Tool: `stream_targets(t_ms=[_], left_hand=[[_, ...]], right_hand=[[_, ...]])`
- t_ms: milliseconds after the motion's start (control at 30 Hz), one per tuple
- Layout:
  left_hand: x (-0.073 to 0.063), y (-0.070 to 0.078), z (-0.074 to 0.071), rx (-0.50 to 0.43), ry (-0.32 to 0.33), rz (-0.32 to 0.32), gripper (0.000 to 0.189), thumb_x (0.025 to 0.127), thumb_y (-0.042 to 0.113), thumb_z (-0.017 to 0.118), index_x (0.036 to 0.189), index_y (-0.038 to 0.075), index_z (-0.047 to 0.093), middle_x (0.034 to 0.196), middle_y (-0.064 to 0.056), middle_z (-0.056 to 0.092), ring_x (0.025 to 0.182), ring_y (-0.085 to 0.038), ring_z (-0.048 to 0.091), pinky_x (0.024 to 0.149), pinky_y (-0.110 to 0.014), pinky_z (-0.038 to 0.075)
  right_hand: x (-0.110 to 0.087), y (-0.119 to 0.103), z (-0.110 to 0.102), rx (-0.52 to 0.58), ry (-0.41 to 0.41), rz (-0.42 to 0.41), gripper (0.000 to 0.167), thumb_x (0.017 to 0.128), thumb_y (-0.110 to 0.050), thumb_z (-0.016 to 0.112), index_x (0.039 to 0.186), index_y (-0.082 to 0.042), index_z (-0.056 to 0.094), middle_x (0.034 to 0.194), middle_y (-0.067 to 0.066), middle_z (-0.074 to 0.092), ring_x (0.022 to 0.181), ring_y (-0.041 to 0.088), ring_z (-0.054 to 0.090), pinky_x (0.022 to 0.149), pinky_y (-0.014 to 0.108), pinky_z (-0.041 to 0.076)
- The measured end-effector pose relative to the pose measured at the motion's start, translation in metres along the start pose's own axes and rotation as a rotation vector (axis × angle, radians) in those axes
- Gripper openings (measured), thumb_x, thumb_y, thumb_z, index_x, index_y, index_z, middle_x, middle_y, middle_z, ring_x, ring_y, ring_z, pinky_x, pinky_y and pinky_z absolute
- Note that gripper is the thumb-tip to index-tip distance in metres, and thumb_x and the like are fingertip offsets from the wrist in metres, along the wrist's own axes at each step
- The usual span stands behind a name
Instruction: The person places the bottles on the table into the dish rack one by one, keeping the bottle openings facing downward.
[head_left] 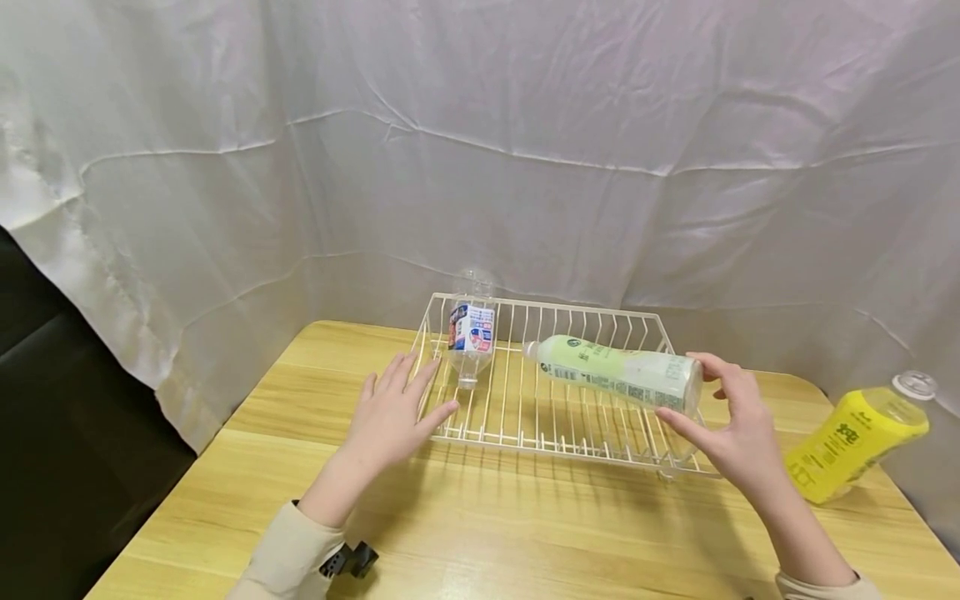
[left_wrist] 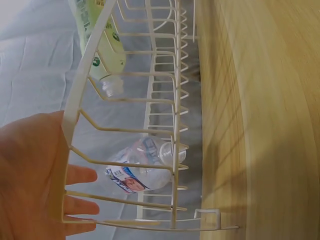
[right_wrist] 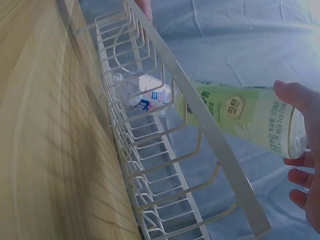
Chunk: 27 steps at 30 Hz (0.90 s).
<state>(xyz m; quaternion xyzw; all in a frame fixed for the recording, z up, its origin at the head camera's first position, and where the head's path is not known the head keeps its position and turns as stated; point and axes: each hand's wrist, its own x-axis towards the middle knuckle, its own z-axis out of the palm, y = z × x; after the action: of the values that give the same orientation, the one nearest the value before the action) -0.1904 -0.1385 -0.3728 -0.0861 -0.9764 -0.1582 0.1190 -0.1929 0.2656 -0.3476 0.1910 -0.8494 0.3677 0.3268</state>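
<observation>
My right hand (head_left: 738, 425) grips the base end of a green milk tea bottle (head_left: 611, 367), which lies tilted on its side over the white wire rack (head_left: 525, 437), its cap pointing left. Whether the bottle touches the wires, I cannot tell. In the rack's left part a clear bottle with a blue, red and white label (head_left: 472, 329) leans with its neck toward me. Fingers spread, my left hand (head_left: 393, 408) is at the rack's left front corner. From the left wrist view, that hand (left_wrist: 35, 175) lies against the rack's upper rim with nothing held in it.
A yellow-labelled bottle (head_left: 858, 442) with a white cap stands tilted in view on the wooden table (head_left: 450, 517), right of the rack. Grey cloth (head_left: 525, 208) hangs behind the table. A black surface (head_left: 67, 417) is at the far left.
</observation>
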Motion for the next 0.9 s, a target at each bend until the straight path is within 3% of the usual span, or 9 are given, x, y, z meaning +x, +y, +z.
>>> stream_targets(t_ms=[300, 567, 767, 900], left_hand=[[0.001, -0.001, 0.001, -0.052, -0.105, -0.043, 0.075, 0.094, 0.072, 0.030, 0.155, 0.030, 0.021, 0.164, -0.009, 0.001, 0.152, -0.035, 0.001, 0.118, -0.065, 0.008], [0.001, -0.002, 0.003, -0.035, -0.116, -0.055, 0.081, 0.090, 0.079, 0.021, 0.155, 0.031, 0.022, 0.164, -0.010, -0.002, 0.153, -0.034, 0.000, 0.120, -0.062, 0.009], [0.001, -0.002, 0.003, -0.051, -0.114, -0.060, 0.076, 0.092, 0.075, 0.028, 0.155, 0.030, 0.025, 0.164, -0.010, -0.001, 0.153, -0.034, 0.001, 0.120, -0.062, 0.009], [0.001, -0.002, 0.003, -0.052, -0.117, -0.062, 0.082, 0.089, 0.080, 0.022, 0.155, 0.031, 0.025, 0.164, -0.010, -0.002, 0.153, -0.033, 0.001, 0.120, -0.062, 0.010]], right_hand=[[0.001, 0.004, 0.007, -0.066, 0.005, -0.033, 0.075, 0.059, -0.007, 0.091, 0.126, -0.007, 0.058, 0.104, -0.006, 0.056, 0.100, 0.000, 0.039, 0.080, 0.017, 0.029], [0.002, 0.004, 0.013, -0.103, -0.018, -0.078, 0.072, 0.059, -0.009, 0.090, 0.124, -0.002, 0.058, 0.108, 0.016, 0.065, 0.103, 0.024, 0.046, 0.086, 0.032, 0.030], [0.003, 0.002, 0.017, -0.119, -0.037, -0.086, 0.070, 0.060, -0.015, 0.089, 0.123, -0.002, 0.059, 0.106, 0.017, 0.065, 0.102, 0.029, 0.047, 0.086, 0.037, 0.031], [0.004, 0.000, 0.018, -0.137, -0.047, -0.082, 0.070, 0.062, -0.019, 0.089, 0.123, -0.003, 0.058, 0.106, 0.017, 0.064, 0.103, 0.033, 0.048, 0.086, 0.043, 0.033]])
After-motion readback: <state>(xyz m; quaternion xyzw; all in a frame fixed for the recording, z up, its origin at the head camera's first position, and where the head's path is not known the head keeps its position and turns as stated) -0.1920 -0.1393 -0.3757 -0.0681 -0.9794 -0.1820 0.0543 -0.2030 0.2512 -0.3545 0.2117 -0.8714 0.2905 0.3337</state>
